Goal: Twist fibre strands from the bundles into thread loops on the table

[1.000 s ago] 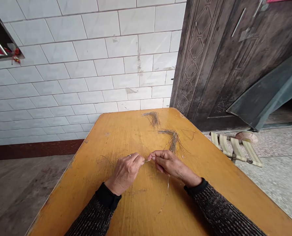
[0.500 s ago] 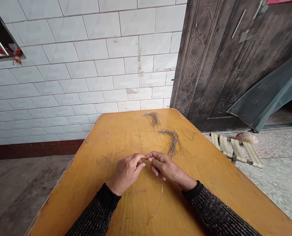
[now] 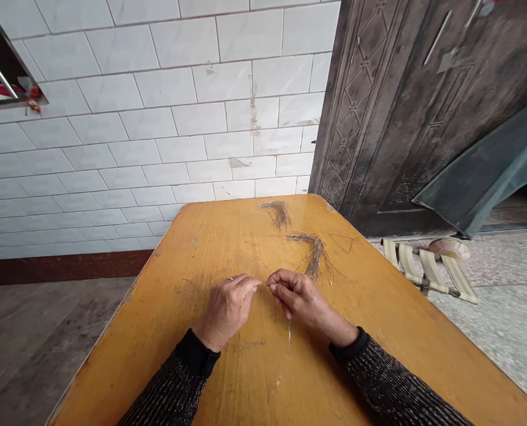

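Observation:
My left hand and my right hand face each other above the wooden table, fingertips a short gap apart. Both pinch a thin wire, of which a short bit shows between them. A loose end of the wire hangs below my right hand, its lower part blurred. To the left of my left hand lies a thin curled strand. Just beyond my right hand rests a bent bundle of thin wires. A second bundle lies farther back, near the table's far edge.
A loose bent strand lies at the table's right side. Behind the table stands a white tiled wall. On the right are a dark carved door, a greenish curtain and a low strap-seated stool on the floor.
My fingertips have moved slightly apart, and my left hand has turned with its fingers closer together. The hanging wire end has swung and blurred. The view has shifted slightly.

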### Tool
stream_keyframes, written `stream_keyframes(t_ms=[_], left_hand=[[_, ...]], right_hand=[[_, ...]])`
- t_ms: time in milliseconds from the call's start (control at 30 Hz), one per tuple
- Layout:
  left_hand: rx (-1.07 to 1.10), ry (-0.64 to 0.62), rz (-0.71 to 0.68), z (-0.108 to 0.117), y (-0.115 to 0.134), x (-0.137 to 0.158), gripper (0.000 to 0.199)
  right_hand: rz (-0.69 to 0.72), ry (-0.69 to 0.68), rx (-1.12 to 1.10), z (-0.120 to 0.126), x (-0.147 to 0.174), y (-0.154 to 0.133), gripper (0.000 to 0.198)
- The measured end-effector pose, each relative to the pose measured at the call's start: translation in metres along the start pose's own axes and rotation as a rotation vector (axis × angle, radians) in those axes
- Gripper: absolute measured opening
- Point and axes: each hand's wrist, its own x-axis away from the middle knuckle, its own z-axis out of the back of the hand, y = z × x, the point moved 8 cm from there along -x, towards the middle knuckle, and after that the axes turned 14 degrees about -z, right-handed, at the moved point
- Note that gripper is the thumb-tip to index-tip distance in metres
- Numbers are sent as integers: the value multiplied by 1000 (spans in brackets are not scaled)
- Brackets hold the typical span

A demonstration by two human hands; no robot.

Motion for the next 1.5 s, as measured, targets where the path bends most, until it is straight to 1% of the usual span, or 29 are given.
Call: stream_keyframes(t_ms=[100, 200, 333, 400, 467, 533, 667, 767, 933, 1033, 1133, 1233, 1367, 1500], left_hand=[[24, -11, -59, 0, 1, -1, 20], [32, -20, -84, 2, 2, -3, 19], [-57, -14, -67, 8, 8, -5, 16], [-97, -27, -75, 8, 12, -6, 14], [-132, -46, -91, 6, 14, -5, 16], [-171, -37, -90, 7, 12, -5, 19], [-227, 8, -55, 12, 5, -3, 21], [-237, -20, -80, 10, 4, -3, 21], [-244, -60, -119, 7, 5, -4, 22], [-249, -46, -95, 9, 7, -5, 21], [-255, -33, -94, 11, 14, -7, 19], [-299, -56, -95, 12, 18, -8, 21], [-366, -78, -60, 12, 16, -8, 19], [-372, -76, -69, 7, 20, -9, 17]], right_hand=[[-22, -49, 43, 1, 2, 0, 16], [-41, -59, 84, 2, 1, 3, 15], [-55, -22, 77, 2, -4, 10, 13], [-44, -4, 91, 0, -6, 11, 12], [-49, -13, 93, -3, -6, 11, 12], [-51, -21, 50, -4, -6, 11, 10], [-48, 7, -29, 0, -7, 9, 14], [-64, 8, -22, 2, -7, 10, 12], [-56, -1, -2, 4, -5, 6, 18], [-77, 20, 9, 5, -7, 10, 18], [-73, 48, 28, 4, -10, 15, 17], [-69, 71, 45, 4, -12, 19, 16], [-78, 110, 45, 7, -13, 19, 14], [-44, 148, 126, 4, -10, 16, 13]])
